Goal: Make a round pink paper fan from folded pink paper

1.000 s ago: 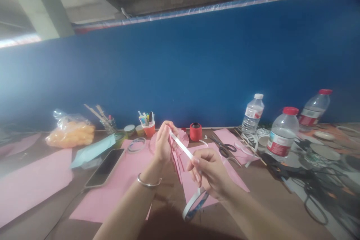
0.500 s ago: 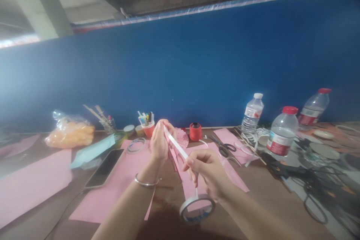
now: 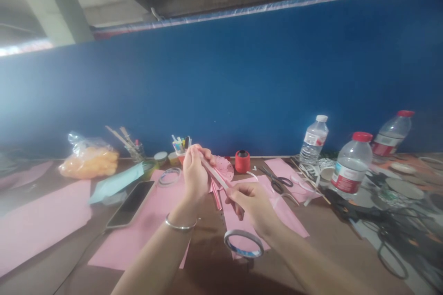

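My left hand [image 3: 196,175], with a silver bangle at its wrist, is closed around a pink paper piece; the fingers hide most of it. A pale strip of tape [image 3: 214,173] stretches from that hand down to my right hand [image 3: 251,203], whose thumb and forefinger pinch its lower end. Below the right hand hangs a tape roll [image 3: 244,254], apparently joined to the strip. Narrow pink strips [image 3: 216,196] point down beside the left hand. Just behind it shows a round pink dotted piece [image 3: 224,166].
Pink paper sheets [image 3: 141,221] cover parts of the brown table, with a phone [image 3: 131,205] on one. Black scissors [image 3: 278,182] and a red round container [image 3: 242,162] lie beyond my hands. Bottles [image 3: 351,166] and dark cables [image 3: 391,239] are at right.
The tape strip now lies lower, along the pink piece, where before it stood more apart. The hanging roll has swung up slightly, closer under the right hand.
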Motion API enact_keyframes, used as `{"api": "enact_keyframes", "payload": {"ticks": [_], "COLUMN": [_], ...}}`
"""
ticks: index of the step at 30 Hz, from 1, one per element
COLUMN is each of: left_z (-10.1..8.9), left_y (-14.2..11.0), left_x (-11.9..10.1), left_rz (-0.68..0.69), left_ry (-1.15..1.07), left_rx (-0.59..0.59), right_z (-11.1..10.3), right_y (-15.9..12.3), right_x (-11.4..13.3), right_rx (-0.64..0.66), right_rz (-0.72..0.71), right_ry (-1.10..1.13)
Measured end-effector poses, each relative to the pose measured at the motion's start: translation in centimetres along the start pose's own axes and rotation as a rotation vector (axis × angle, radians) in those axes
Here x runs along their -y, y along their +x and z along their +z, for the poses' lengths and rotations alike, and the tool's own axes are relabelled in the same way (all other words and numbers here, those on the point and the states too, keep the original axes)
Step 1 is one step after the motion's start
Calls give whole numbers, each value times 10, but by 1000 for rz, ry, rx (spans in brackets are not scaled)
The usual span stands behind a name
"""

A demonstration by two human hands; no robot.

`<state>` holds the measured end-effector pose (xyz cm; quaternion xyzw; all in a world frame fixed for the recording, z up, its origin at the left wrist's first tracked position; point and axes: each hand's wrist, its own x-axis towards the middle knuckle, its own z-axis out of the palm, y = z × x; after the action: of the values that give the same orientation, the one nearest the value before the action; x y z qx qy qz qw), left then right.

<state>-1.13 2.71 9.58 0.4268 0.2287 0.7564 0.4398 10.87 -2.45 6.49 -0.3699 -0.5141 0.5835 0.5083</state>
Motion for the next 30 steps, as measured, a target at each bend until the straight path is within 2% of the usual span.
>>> {"api": "enact_keyframes", "payload": {"ticks": [9, 22, 30], "left_z": [4, 1, -2], "left_y": [-5, -5, -5], "left_x": [5, 8, 13], "left_rz": [-11, -35, 63], "left_ry": [6, 25, 145], "left_rx": [-135, -124, -96], "right_z": [-1, -2, -4], "right_y": [0, 2, -1], "right_x": [-7, -13, -3], "right_rx": [-1, 16, 57], "right_rz": [0, -16, 10], "right_ry": [-74, -48, -4]}}
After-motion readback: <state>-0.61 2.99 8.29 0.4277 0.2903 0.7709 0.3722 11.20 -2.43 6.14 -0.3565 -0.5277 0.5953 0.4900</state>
